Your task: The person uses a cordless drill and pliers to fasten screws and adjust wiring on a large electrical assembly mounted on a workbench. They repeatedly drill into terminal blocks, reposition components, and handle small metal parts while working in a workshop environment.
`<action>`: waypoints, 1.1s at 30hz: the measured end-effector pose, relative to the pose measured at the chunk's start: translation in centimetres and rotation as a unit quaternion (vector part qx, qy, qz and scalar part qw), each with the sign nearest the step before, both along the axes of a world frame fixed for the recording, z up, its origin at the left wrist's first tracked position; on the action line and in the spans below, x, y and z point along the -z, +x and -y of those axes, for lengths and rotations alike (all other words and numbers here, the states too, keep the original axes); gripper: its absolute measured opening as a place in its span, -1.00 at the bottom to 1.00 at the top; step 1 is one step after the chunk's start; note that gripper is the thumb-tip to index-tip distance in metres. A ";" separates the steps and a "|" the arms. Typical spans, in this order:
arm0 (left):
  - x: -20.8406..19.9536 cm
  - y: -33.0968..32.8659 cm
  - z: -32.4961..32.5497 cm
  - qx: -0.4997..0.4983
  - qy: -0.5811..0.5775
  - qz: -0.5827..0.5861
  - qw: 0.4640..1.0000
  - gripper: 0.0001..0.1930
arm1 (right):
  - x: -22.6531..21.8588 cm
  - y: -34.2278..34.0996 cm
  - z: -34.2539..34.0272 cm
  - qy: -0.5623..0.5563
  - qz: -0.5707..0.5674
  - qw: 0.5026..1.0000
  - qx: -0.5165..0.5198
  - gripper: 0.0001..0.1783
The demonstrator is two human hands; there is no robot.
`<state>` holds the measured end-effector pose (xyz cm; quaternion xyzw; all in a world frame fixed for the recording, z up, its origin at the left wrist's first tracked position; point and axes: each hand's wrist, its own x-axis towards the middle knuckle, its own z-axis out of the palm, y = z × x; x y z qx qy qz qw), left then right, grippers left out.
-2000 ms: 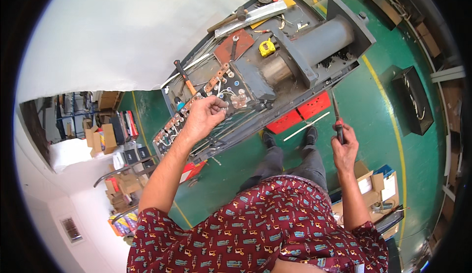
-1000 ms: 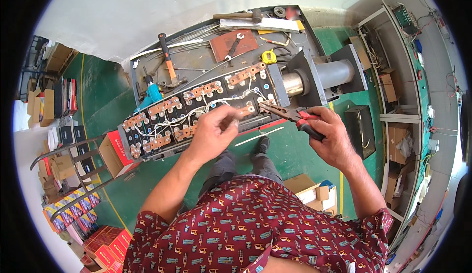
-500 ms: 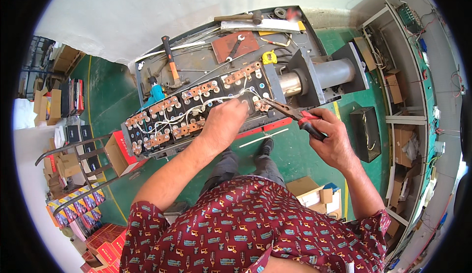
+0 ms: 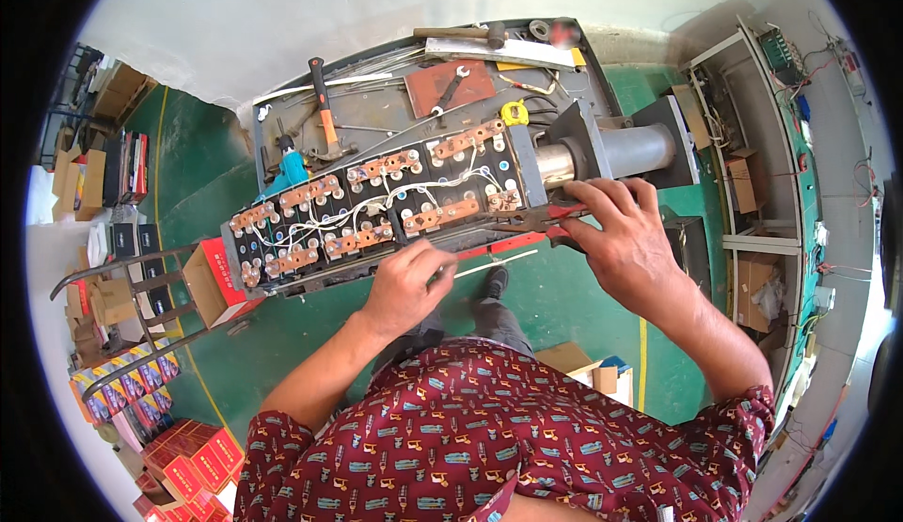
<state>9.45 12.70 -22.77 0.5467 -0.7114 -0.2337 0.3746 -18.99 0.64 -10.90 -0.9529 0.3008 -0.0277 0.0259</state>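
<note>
In front of me lies a long black battery pack (image 4: 395, 210) with copper connector bars (image 4: 442, 215) and round terminals along its top. Thin white wires (image 4: 423, 186) run lengthwise over it. My right hand (image 4: 621, 240) grips red-handled pliers (image 4: 529, 220), whose dark jaws point left along the pack's near right edge. Just off the near side of the pack, my left hand (image 4: 404, 289) hovers with curled fingers, slightly blurred. Whether anything sits between those fingertips is hidden.
Behind the pack, the grey workbench (image 4: 376, 108) carries a hammer (image 4: 323, 103), a wrench (image 4: 451, 89), a yellow tape measure (image 4: 514, 113) and a teal power tool (image 4: 290, 166). A metal cylinder assembly (image 4: 635, 149) stands to the right. A hand cart (image 4: 155, 282) and cartons are at left.
My left hand has drawn back from the pack's wires toward me. My right hand has moved up and left with the pliers, now lower against the pack's near edge. The view has shifted slightly.
</note>
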 end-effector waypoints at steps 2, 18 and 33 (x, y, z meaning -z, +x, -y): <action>0.1 0.3 -1.2 -0.008 0.015 -0.030 0.999 -0.87 | -0.1 1.2 0.6 -0.034 -0.046 0.998 -0.040 -0.72; 0.6 1.6 -4.0 -0.044 0.057 -0.113 0.991 -0.89 | -3.4 6.5 2.6 -0.180 -0.196 0.957 -0.117 -0.79; 0.2 1.8 -4.8 -0.042 0.060 -0.122 0.990 -0.90 | -4.1 10.2 2.2 -0.194 -0.320 0.913 -0.165 -0.85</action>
